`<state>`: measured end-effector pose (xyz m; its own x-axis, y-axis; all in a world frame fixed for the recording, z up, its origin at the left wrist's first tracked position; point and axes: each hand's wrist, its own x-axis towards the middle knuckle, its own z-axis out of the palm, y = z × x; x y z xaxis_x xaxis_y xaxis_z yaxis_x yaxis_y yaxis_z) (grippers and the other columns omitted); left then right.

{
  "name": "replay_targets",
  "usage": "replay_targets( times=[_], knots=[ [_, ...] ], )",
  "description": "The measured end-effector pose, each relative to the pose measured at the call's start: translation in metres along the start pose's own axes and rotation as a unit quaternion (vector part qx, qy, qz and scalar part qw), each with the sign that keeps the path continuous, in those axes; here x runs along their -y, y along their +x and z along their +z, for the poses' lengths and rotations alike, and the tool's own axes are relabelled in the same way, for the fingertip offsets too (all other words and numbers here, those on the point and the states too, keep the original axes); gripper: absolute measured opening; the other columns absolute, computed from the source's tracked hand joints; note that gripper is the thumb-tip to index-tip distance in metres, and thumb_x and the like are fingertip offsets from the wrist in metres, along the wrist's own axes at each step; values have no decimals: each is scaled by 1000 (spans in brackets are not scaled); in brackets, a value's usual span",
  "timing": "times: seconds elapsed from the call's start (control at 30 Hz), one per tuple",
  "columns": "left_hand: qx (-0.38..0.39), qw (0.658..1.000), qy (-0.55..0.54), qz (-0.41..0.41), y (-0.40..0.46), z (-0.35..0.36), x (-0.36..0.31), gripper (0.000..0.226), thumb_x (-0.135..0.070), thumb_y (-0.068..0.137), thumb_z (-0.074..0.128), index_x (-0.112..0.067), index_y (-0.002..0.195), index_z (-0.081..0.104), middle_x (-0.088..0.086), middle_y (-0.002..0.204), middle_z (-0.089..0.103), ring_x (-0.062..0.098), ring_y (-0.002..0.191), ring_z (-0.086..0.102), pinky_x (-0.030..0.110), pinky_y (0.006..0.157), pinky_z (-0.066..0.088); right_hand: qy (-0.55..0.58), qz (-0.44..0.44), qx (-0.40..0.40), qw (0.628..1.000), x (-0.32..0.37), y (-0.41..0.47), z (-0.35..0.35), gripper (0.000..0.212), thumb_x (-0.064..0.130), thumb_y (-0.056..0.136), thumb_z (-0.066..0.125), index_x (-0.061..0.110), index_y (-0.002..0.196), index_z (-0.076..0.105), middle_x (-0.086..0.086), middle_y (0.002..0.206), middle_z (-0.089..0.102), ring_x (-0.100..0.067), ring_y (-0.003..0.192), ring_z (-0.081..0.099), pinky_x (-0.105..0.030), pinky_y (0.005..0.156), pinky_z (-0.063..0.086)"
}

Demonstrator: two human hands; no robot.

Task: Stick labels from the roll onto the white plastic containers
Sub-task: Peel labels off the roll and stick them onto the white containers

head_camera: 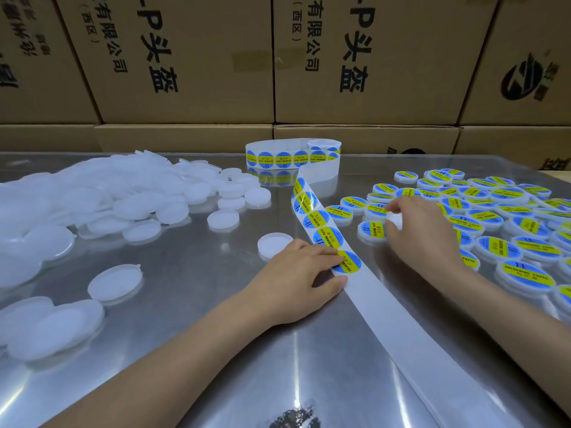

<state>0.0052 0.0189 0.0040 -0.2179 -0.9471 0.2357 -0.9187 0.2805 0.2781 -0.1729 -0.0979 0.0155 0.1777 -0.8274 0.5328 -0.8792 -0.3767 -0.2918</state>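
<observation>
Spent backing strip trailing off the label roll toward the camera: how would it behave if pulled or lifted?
Likely floppy: the backing strip lies flat and curves back to the roll. Probably very light, thin paper. It may slide easily on the glossy table, which could be why the left hand presses on it.

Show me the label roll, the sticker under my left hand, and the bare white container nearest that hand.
label roll (293, 157): head view, front of coil.
sticker (349, 262): head view, its middle.
bare white container (273, 244): head view, top face.
</observation>
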Motion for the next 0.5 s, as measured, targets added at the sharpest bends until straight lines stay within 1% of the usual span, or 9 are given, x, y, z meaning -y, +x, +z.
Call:
replay_targets(
  times=[0.07, 0.13, 0.2, 0.27, 0.33, 0.4, 0.47, 0.5],
  knots=[
    [0, 1000, 1, 1, 0, 0, 0, 44, -44, 96, 43, -31, 138, 46, -17, 144, 42, 11, 121, 33, 11, 94, 16, -81, 18, 39, 996, -6, 0, 6, 24, 21, 90, 52, 14, 111, 60, -9, 118, 57, -31, 113, 43, -41, 85, 37],
    [1, 1000, 0, 1, 0, 0, -1, 44, -44, 96, 43, -31, 138, 47, -17, 143, 42, 11, 120, 34, 10, 93, 16, -84, 40, 45, 995, -8, 1, 7, 18, 22, 90, 52, 17, 104, 63, -8, 118, 57, -31, 114, 39, -41, 87, 33],
    [2, 1000, 2, 0, 0, 0, -1, 44, -44, 97, 43, -30, 138, 47, -18, 143, 42, 11, 120, 34, 10, 93, 16, -62, 38, 33, 997, -9, 3, 8, 10, 20, 90, 53, 18, 94, 63, -6, 113, 59, -29, 112, 38, -40, 84, 30],
    [2, 1000, 4, 0, 0, 0, -1, 44, -44, 97, 43, -30, 138, 47, -18, 143, 42, 11, 120, 34, 12, 96, 18, 5, 26, 18, 999, -10, 5, 10, 6, 17, 91, 53, 18, 88, 58, -6, 102, 62, -29, 106, 40, -38, 78, 30],
    [5, 1000, 3, -1, 0, 0, -1, 44, -44, 97, 43, -30, 138, 46, -18, 143, 42, 11, 121, 34, 14, 98, 19, 139, 43, -1, 989, -9, 8, 9, 6, 18, 94, 49, 18, 89, 51, -8, 96, 61, -28, 100, 45, -37, 74, 34],
    [6, 1000, 2, -3, 0, 0, -1, 44, -44, 96, 43, -31, 138, 47, -18, 144, 41, 11, 121, 34, 15, 98, 20, 276, 76, -32, 957, -7, 12, 5, 5, 20, 96, 48, 18, 92, 50, -4, 95, 59, -23, 93, 51, -34, 74, 37],
    [6, 1000, 3, -2, 0, 0, 0, 44, -44, 96, 42, -31, 138, 46, -18, 144, 42, 11, 121, 34, 14, 98, 19, 345, 112, -66, 929, -9, 16, 1, 2, 20, 96, 49, 18, 94, 49, -3, 93, 59, -20, 86, 53, -34, 74, 39],
    [6, 1000, 3, -1, 0, 0, 0, 44, -44, 96, 42, -31, 138, 46, -18, 144, 42, 11, 121, 34, 13, 98, 19, 356, 132, -78, 922, -13, 19, 0, 2, 20, 96, 48, 19, 95, 48, -3, 91, 58, -21, 82, 53, -33, 71, 39]
  ],
)
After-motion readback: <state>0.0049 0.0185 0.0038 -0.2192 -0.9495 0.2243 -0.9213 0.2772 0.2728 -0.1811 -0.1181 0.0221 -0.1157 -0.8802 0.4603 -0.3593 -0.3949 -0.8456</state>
